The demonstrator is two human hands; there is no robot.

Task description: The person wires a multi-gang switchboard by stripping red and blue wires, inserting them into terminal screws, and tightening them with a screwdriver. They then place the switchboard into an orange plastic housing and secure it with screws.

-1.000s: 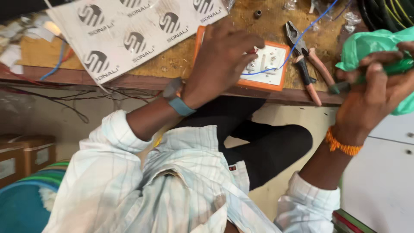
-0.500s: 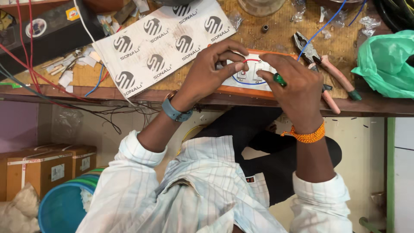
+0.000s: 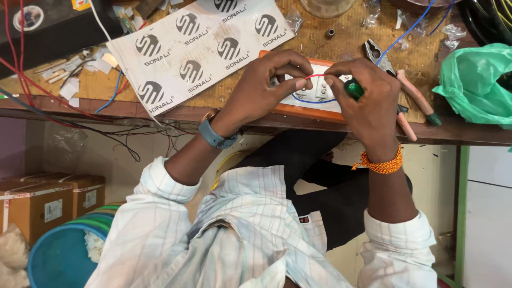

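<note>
A white switch plate in an orange frame (image 3: 314, 109) lies at the bench's front edge, with a blue wire (image 3: 312, 100) looped over it. My left hand (image 3: 261, 88), with a blue watch on the wrist, pinches one end of a short red wire (image 3: 314, 76) above the plate. My right hand (image 3: 368, 104), with an orange thread band on the wrist, meets the wire's other end with its fingertips. That hand also grips a green-handled screwdriver (image 3: 353, 88). The two hands nearly touch and hide much of the plate.
Pink-handled pliers (image 3: 408, 93) lie right of my right hand, and a green plastic bag (image 3: 474, 80) sits further right. A white printed sheet (image 3: 202, 48) covers the bench's left part. Loose wires hang under the bench edge. Cardboard boxes (image 3: 48, 202) and a blue tub (image 3: 58, 256) stand below.
My right hand came from the green bag at the right to the switch plate, carrying the green-handled screwdriver. Both hands now hold a red wire over the plate.
</note>
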